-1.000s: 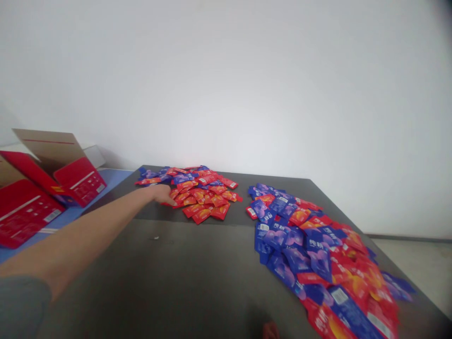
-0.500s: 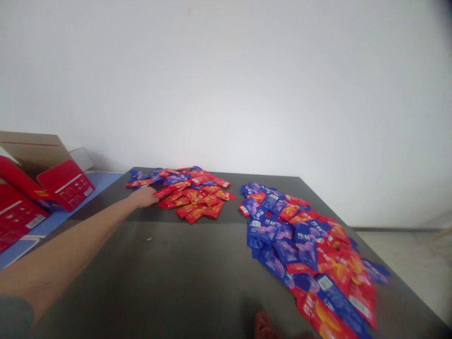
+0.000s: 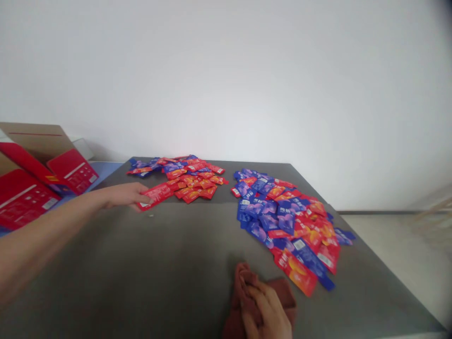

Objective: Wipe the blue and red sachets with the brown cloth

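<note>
My left hand [image 3: 129,194] reaches across the table from the left, its fingers closed on the end of a red packet [image 3: 157,194]. The packet's far end meets a pile of red and blue packets [image 3: 196,181] at the back. Low in the view, my right hand [image 3: 266,308] grips a bunched brown cloth [image 3: 242,301] on the tabletop. Just beyond that hand lies the near end of a larger heap of blue and red packets [image 3: 282,214], where a red packet with orange fruit [image 3: 296,272] shows.
Dark grey table [image 3: 169,259] fills the lower view, with a small white scrap [image 3: 151,215] on it. Red cardboard boxes with raised flaps [image 3: 72,172] stand at the left. A white wall [image 3: 226,84] rises behind the table.
My left hand has drawn a red packet from the left pile toward me. My right hand has come into view with the brown cloth. The view has shifted slightly.
</note>
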{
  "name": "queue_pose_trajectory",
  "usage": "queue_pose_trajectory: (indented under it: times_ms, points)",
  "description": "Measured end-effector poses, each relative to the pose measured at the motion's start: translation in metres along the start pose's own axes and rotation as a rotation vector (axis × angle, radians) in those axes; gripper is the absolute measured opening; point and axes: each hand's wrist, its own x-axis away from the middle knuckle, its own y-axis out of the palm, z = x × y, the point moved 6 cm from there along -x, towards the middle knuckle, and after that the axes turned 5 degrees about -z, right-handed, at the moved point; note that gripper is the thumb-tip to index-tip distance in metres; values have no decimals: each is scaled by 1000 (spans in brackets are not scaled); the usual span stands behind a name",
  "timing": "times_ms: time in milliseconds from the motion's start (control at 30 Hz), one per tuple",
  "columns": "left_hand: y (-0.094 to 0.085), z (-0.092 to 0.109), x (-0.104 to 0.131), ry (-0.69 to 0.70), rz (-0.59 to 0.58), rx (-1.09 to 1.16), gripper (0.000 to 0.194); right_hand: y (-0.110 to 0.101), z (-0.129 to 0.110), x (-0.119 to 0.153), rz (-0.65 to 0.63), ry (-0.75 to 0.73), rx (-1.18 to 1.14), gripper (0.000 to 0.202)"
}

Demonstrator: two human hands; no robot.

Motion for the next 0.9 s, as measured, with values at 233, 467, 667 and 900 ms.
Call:
queue_pose_trajectory:
  times_ms: [233,467,667,900]
  points:
    - [164,61,33,164,-317,159,31,-15,-33,-26,-97,45,-207,31]
    - [255,108,39,274,-403,226,35,21,-87,-58,-259,-126,-4,22]
    - [259,84,40,241,-237,334,30,19,-35,-97,-415,128,327,17]
    - [262,84,39,391,-127,376,41,0,-89,-94,-358,-143,234,17]
